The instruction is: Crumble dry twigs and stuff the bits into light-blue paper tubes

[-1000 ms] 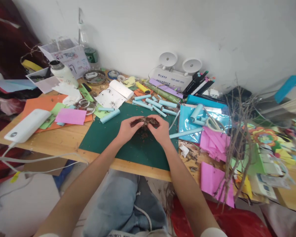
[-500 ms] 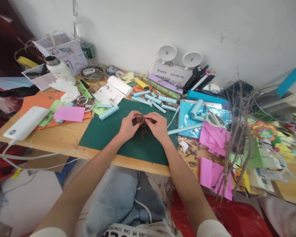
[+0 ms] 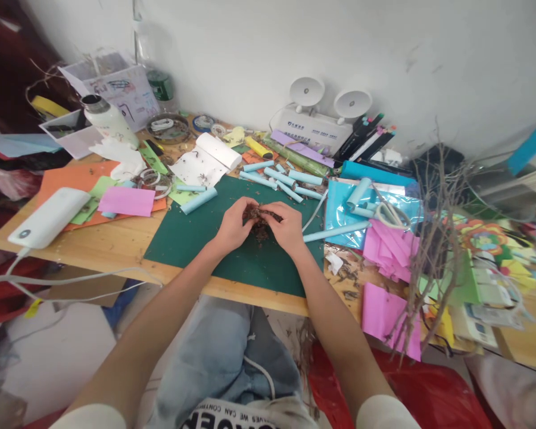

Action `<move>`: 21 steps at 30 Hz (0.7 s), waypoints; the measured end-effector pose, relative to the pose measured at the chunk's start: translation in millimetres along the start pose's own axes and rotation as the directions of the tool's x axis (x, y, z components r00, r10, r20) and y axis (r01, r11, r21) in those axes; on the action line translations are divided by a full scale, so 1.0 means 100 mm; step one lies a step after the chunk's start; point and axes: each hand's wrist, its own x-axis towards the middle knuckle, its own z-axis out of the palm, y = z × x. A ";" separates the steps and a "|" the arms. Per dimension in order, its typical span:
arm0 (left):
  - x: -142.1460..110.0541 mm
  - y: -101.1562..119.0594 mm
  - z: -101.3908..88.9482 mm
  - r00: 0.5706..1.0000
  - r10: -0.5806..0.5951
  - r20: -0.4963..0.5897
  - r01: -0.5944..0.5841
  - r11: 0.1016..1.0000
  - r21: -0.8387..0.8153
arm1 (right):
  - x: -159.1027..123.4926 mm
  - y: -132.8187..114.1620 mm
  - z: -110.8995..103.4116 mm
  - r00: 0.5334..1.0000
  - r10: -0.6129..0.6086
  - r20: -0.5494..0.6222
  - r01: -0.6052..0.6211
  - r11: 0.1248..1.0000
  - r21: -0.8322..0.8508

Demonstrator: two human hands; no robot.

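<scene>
Both hands meet over a dark green sheet (image 3: 259, 271) on the wooden table. Between them is a small clump of brown, crumbly dried plant bits (image 3: 259, 229), with loose crumbs on the sheet below. My left hand (image 3: 236, 225) pinches the clump from the left, thumb and fingers closed on it. From the other side my right hand (image 3: 286, 226) grips it too, its fingertips close to those of the left. The palms hide much of the clump, and its exact kind is not plain. Rolled light blue paper tubes (image 3: 279, 176) lie just beyond the sheet.
On the left stand a white power bank (image 3: 49, 217) with a cable and an open white bottle (image 3: 109, 122). Upright dry twigs (image 3: 435, 250) rise at the right near pink paper (image 3: 390, 319) and scissors (image 3: 390, 215). A white router-like box (image 3: 315, 131) leans on the wall.
The view has shifted slightly. Both hands stay at the clump, with their fingers moved only a little around it.
</scene>
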 end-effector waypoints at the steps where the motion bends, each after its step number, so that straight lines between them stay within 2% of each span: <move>1: 0.00 0.01 -0.01 1.000 0.002 0.003 -0.002 0.999 0.052 | 0.00 0.00 0.00 1.000 0.011 -0.026 -0.012 1.000 -0.021; 3: 0.01 0.02 -0.03 0.999 0.021 0.034 -0.026 0.988 0.151 | -0.01 0.00 -0.02 0.997 0.015 -0.076 -0.019 0.998 -0.055; 5: 0.01 0.04 -0.06 0.991 0.088 0.101 -0.110 0.964 0.240 | -0.01 0.01 -0.05 0.995 0.000 -0.097 -0.006 0.998 -0.069; 9: -0.03 0.10 -0.22 0.951 0.220 0.219 -0.295 0.860 0.417 | -0.01 0.03 -0.06 0.997 -0.051 -0.061 0.045 0.994 -0.097; 12: -0.08 0.14 -0.45 0.957 0.164 0.240 -0.270 0.804 0.529 | -0.01 0.03 -0.06 0.996 -0.078 -0.047 0.073 0.992 -0.103; 15: -0.12 0.12 -0.62 0.979 0.061 0.193 -0.164 0.794 0.585 | -0.01 0.01 -0.07 0.993 -0.115 -0.017 0.113 0.989 -0.093; 17: -0.13 0.10 -0.64 0.976 0.036 0.213 -0.154 0.807 0.570 | -0.01 -0.01 -0.07 0.994 -0.113 -0.007 0.112 0.990 -0.084; 21: -0.14 0.09 -0.55 0.962 0.032 0.270 -0.182 0.814 0.552 | -0.03 -0.01 -0.06 0.996 -0.085 -0.021 0.083 0.995 -0.057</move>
